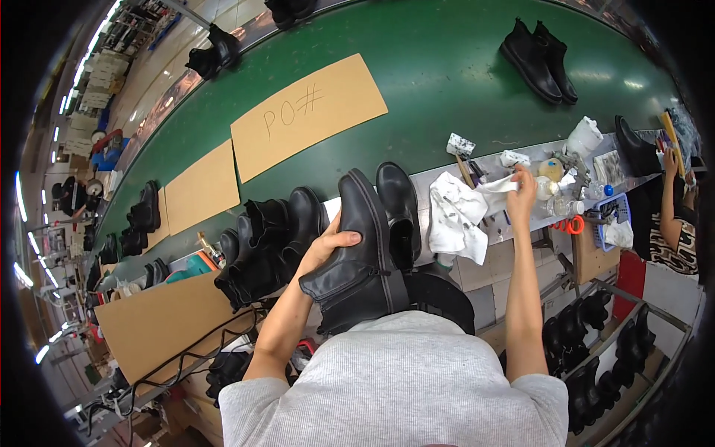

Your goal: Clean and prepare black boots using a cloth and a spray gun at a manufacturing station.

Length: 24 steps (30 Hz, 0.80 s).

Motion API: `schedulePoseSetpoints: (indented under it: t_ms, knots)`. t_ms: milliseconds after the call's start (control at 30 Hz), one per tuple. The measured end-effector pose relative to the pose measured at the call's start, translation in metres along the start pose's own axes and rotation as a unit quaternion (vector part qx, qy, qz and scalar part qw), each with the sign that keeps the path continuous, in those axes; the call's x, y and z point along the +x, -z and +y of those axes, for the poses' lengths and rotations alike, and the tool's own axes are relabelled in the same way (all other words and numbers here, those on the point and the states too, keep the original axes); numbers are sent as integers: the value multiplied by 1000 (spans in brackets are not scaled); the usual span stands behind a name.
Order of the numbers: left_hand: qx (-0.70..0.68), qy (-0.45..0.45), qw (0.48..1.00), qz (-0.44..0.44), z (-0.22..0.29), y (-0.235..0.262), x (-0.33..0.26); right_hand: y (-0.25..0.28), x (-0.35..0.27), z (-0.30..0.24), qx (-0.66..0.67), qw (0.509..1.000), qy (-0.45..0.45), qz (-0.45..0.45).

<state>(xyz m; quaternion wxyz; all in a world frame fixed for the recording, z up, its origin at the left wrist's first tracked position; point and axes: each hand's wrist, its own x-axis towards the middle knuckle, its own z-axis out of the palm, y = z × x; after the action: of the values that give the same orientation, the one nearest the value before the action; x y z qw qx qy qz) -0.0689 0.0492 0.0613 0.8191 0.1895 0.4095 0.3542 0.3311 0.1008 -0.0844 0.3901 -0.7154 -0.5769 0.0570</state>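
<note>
In front of my body, my left hand (331,243) grips a black ankle boot (360,212) by its side, thumb pressed on the upper. The boot is tilted, toe pointing away and sole edge to the right, with a zip along its side. Out to the right, my right hand (523,192) pinches the end of a white cloth (460,216) with dark stains, most of which lies bunched on the bench edge. Another black boot (398,211) stands just right of the held one. Several more black boots (279,223) stand close on its left.
A green conveyor belt (439,78) carries brown cardboard sheets (309,112) and a pair of boots (541,61). Bottles (550,186), a white roll (585,137) and orange-handled scissors (572,224) crowd the right ledge. A boot rack (607,357) stands lower right. A co-worker's arm (670,205) shows at far right.
</note>
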Motion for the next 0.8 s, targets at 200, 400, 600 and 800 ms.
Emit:
schedulePoseSetpoints:
  t_ms: [200,400,600,800]
  knots:
    - [9,-3,1000,23,4,-25,-3,39,-24,-7,670,722,-168,34]
    - [57,-24,998,26,6,-30,-1,97,-16,-8,607,714,-350,15]
    - [111,-19,993,33,7,-47,2,61,-6,26,444,835,-325,-11]
    - [104,-26,993,44,9,-47,-6,91,-37,-53,57,993,51,89]
